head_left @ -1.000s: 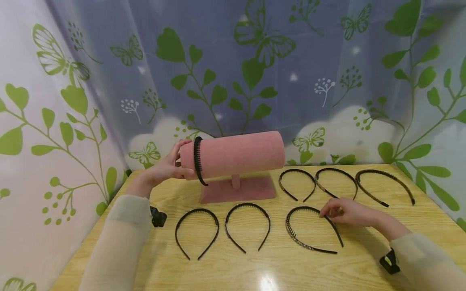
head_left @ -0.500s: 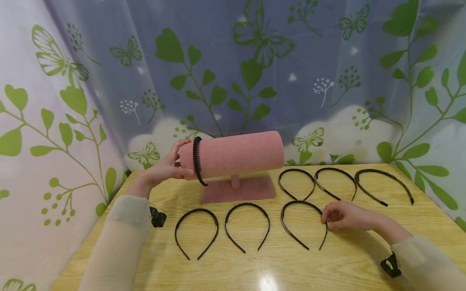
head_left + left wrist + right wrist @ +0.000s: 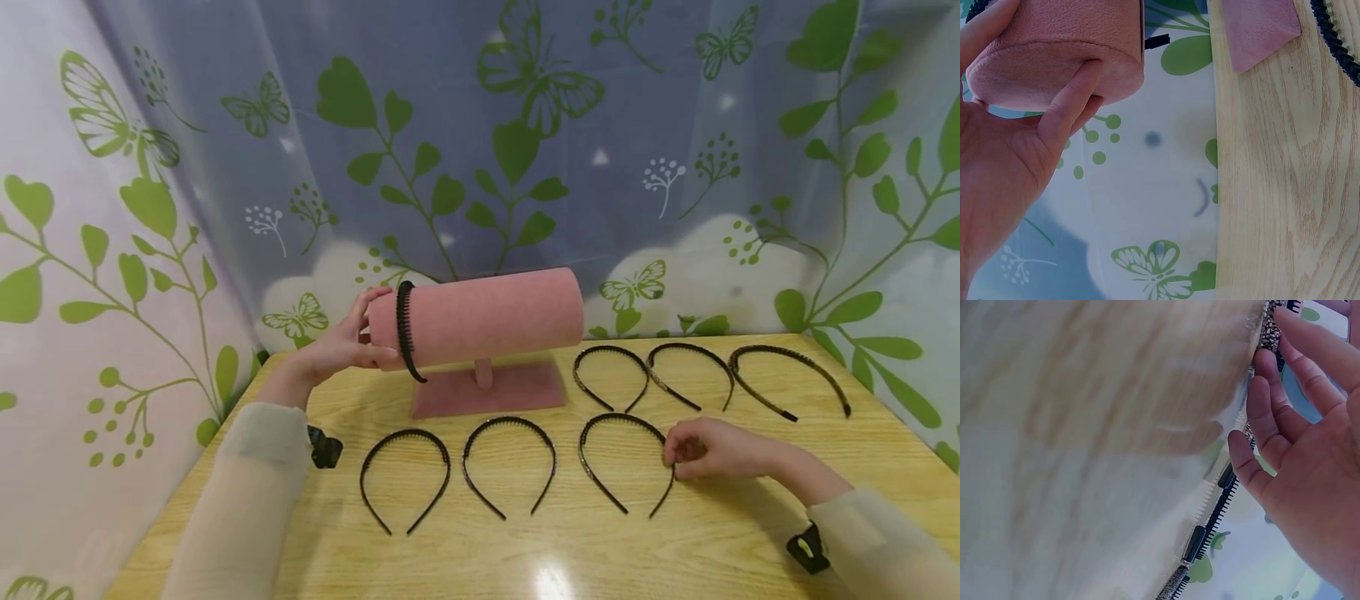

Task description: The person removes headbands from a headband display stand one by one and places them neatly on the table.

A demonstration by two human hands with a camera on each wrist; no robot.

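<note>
A pink plush roll display stand point(image 3: 495, 315) stands at the back of the table. My left hand point(image 3: 341, 343) grips its left end, with fingers over the top and thumb low on the front; the left wrist view shows the hand point(image 3: 1019, 137) against the round end face. Beside those fingers, a black toothed headband point(image 3: 405, 329) sits over the roll. At the front right, my right hand point(image 3: 720, 450) pinches the right arm of another dark headband point(image 3: 617, 417), which lies with its open ends toward me. In the right wrist view, glittery trim point(image 3: 1269, 331) shows at the fingertips.
Two dark headbands lie in the front row, a left one point(image 3: 405, 432) and a middle one point(image 3: 510, 420). Behind my right hand are three more: one near the stand point(image 3: 611, 348), a middle one point(image 3: 690, 346) and a rightmost one point(image 3: 795, 352). A patterned curtain point(image 3: 450, 167) surrounds the table.
The headband at my right hand has turned from slanting rightward to having its ends toward me, then its ends shifted slightly left. My left hand has stayed on the stand.
</note>
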